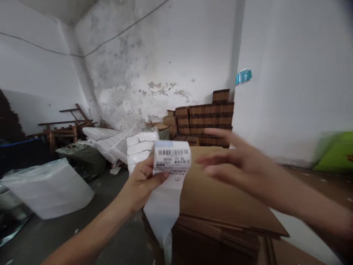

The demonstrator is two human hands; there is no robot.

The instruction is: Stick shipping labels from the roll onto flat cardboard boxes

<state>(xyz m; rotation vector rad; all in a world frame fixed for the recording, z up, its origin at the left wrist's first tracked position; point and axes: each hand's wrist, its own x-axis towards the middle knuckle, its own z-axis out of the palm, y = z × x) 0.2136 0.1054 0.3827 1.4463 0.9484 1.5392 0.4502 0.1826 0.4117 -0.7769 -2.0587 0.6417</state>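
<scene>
we note the left hand point(142, 180) first: thumb point(160, 180) in front, other fingers mostly hidden behind, pinching a strip of printed labels point(173, 156). barcode rows face us; the small print is too blurred to read. below the grip the strip hangs, narrowing towards its lower end, in front of the flat cardboard stack point(217, 195). the right hand point(231, 158), blurred, reaches in over the cardboard, fingers loosely spread and holding nothing, near the strip's edge but apart from it. just beyond the left hand we log a white stack point(140, 147). farther left, a white wrapped bundle point(51, 187) sits on the floor point(110, 213). farther back, brown cartons point(205, 117) are piled against the peeling wall point(132, 62).
</scene>
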